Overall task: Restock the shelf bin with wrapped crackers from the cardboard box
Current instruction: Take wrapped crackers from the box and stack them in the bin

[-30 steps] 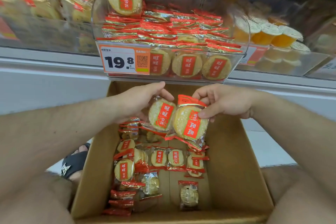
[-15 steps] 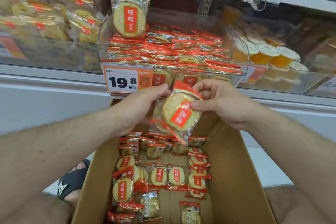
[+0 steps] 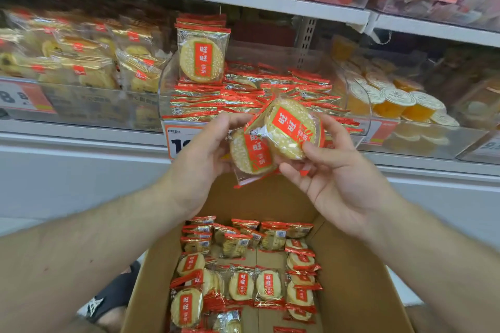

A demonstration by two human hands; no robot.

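Two wrapped crackers are held up in front of the clear shelf bin. My left hand pinches the lower wrapped cracker, and my right hand holds the upper wrapped cracker, which overlaps the lower one. The bin holds flat rows of red-edged packets, with one packet standing upright at its back left. Below my hands the open cardboard box has several more wrapped crackers lying on its bottom.
A price tag hangs on the bin's front, partly behind my left hand. Left of the bin is a bin of other wrapped biscuits; right of it are orange jelly cups. A shelf edge runs above. A sandalled foot is beside the box.
Both hands have risen from over the box to the bin's front, carrying the two crackers. The right hand's cracker now lies tilted over the left one.
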